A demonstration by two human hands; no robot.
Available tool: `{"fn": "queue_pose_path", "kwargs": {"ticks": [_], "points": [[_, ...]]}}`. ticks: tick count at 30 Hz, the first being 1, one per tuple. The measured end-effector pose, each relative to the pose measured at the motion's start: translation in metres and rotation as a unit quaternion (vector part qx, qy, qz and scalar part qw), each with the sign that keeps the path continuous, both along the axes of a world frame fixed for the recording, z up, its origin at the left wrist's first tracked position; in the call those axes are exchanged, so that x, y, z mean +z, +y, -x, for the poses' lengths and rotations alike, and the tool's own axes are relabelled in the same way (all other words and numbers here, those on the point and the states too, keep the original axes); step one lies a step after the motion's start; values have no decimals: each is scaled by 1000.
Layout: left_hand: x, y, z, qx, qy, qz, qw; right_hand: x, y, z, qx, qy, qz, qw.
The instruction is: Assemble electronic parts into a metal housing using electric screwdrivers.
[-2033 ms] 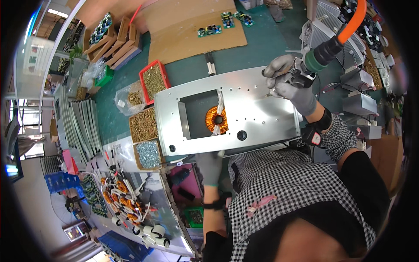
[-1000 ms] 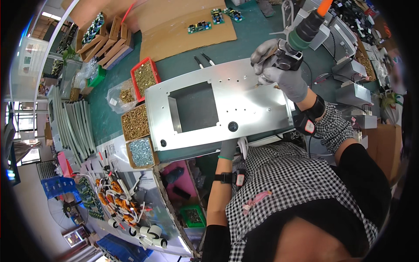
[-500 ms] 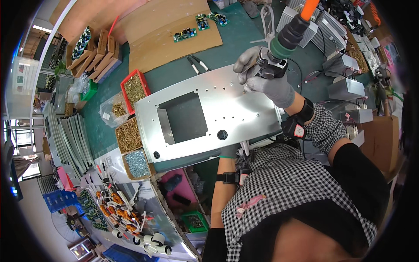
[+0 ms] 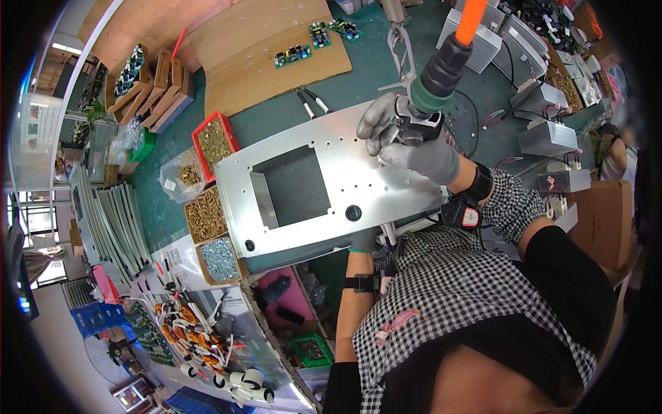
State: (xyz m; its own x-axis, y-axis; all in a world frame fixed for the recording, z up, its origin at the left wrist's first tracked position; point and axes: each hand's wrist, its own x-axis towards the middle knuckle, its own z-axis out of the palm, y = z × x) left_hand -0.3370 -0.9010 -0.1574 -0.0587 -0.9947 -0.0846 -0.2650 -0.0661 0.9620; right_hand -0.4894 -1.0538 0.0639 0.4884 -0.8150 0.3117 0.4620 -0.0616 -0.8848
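Observation:
In front of me lies a silvery sheet-metal panel [image 4: 345, 164] with a large rectangular cutout, small holes and a black round grommet [image 4: 353, 213]. Over its right part my grey-gloved right hand [image 4: 422, 157] is closed around a power screwdriver [image 4: 437, 77], black with a green band and an orange hose at the top. The driver's tip is hidden behind the fingers, so contact with the panel cannot be told. At the panel's near edge is my gloved left hand [image 4: 363, 240]; its fingers disappear beneath the metal.
Left of the panel stand a red bin [image 4: 216, 138] of brass-coloured parts, a box of brass fasteners [image 4: 205, 215] and a box of silvery screws [image 4: 220, 259]. Pliers [image 4: 315, 103] and circuit boards [image 4: 292, 55] lie beyond. Finned metal units [image 4: 548, 139] line the right side.
My right hand and the screwdriver have shifted left and slightly nearer to me over the panel. The left hand stays at the near edge.

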Motion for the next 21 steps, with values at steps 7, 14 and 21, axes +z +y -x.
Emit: {"fn": "queue_pose_path", "kwargs": {"ticks": [7, 14, 21], "points": [[-1, 5, 0, 0, -34, 15, 999, 1, 6, 0, -1, 0, -24, 1000], [-2, 8, -5, -6, -75, 31, 997, -2, 6, -3, -5, -26, -21, 999], [0, 8, -6, -13, -111, 50, 993, -9, 7, -5, -1, -42, -3, 999]]}}
